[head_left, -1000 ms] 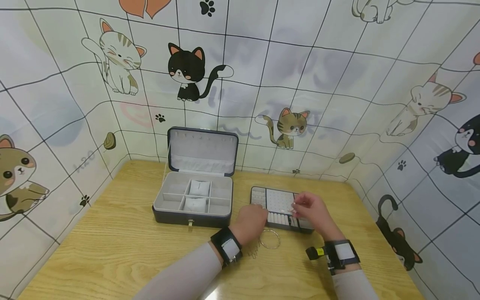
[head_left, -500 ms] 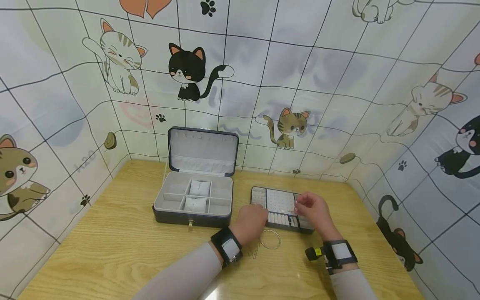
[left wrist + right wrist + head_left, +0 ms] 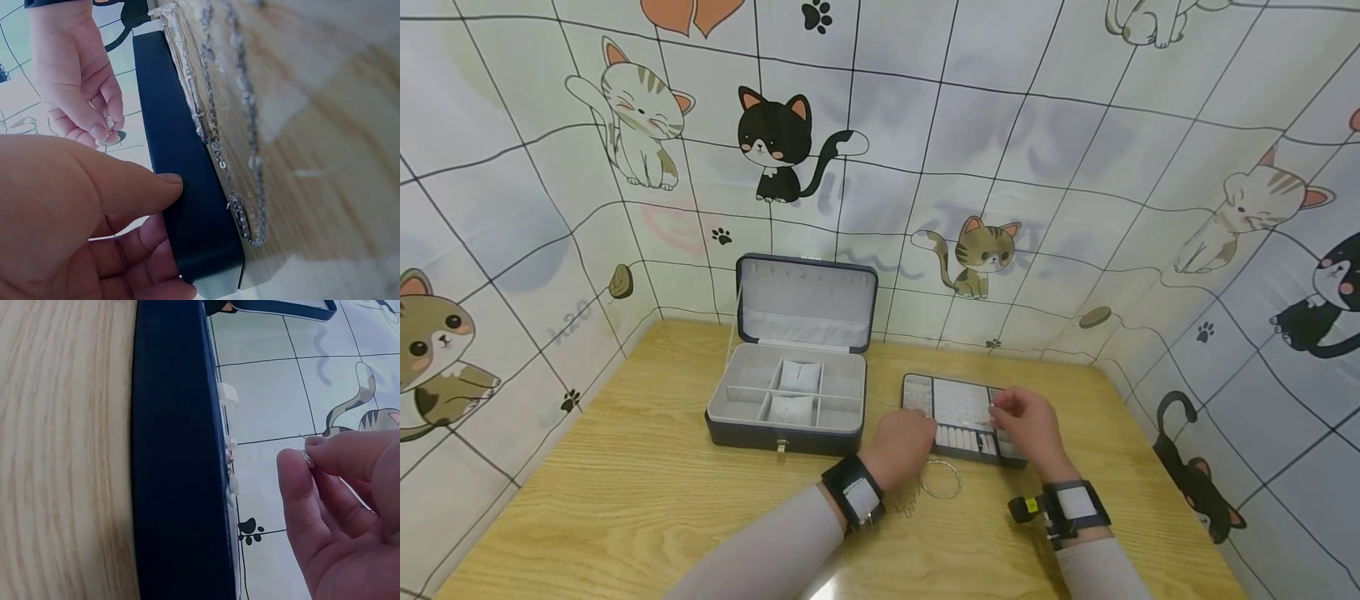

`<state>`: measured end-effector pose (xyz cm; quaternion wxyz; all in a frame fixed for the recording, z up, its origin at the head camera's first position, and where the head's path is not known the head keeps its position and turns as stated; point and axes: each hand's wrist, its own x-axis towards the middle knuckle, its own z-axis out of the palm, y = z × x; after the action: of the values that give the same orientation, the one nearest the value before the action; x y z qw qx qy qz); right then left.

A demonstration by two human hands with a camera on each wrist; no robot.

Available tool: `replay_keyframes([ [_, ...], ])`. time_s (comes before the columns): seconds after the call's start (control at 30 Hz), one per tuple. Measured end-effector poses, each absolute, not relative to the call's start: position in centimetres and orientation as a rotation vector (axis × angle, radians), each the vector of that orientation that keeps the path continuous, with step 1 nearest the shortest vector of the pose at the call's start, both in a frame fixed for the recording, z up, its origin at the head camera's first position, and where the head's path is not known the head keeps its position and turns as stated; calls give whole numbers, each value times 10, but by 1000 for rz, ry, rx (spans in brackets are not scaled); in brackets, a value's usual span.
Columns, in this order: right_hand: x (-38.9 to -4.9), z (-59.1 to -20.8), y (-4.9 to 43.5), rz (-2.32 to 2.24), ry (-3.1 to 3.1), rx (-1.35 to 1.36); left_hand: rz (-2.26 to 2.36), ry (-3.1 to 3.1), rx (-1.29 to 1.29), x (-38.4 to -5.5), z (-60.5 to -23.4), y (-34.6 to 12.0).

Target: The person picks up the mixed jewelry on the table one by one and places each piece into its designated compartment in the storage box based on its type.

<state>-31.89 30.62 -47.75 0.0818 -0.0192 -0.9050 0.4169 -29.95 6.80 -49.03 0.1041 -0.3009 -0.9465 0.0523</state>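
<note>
Left hand (image 3: 900, 447) and right hand (image 3: 1032, 427) bare; plain, pale greyish left sleeve (image 3: 767, 546) and right sleeve (image 3: 1101, 568), broad black left strap (image 3: 841, 478) and right strap (image 3: 1097, 498), each with whitish patch, the right also bearing a small black block (image 3: 1019, 510), marked yellow.

A small, silvery, glinting jewel (image 3: 307, 458) is pinched between the thumb and fingertip of the right hand (image 3: 1028, 429) and is held raised above the right part of the tray (image 3: 178, 450); its exact shape is mostly hidden. The tray, navy outside and pale inside, is laid flat on the table (image 3: 625, 492) and is gripped at its near left corner by the left hand (image 3: 904, 437). It is divided into small compartments, a dotted white panel (image 3: 958, 402) and a row of white rolls (image 3: 955, 437) along the near side.
</note>
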Motion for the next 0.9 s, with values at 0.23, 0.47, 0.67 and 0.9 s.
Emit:
replay_keyframes([
  [0.23, -319, -481, 307, 1163, -2712, -77, 145, -2808, -876, -301, -491, 69],
  [0.47, -320, -484, 311, 1067, -2728, -56, 113, -2824, -875, -301, -493, 70],
  [0.67, -323, -491, 314, 1047, -2727, -17, 117, -2839, -871, -302, -494, 70],
  [0.9, -325, -491, 319, 898, -2748, 19, 119, -2826, -862, -302, -493, 70],
])
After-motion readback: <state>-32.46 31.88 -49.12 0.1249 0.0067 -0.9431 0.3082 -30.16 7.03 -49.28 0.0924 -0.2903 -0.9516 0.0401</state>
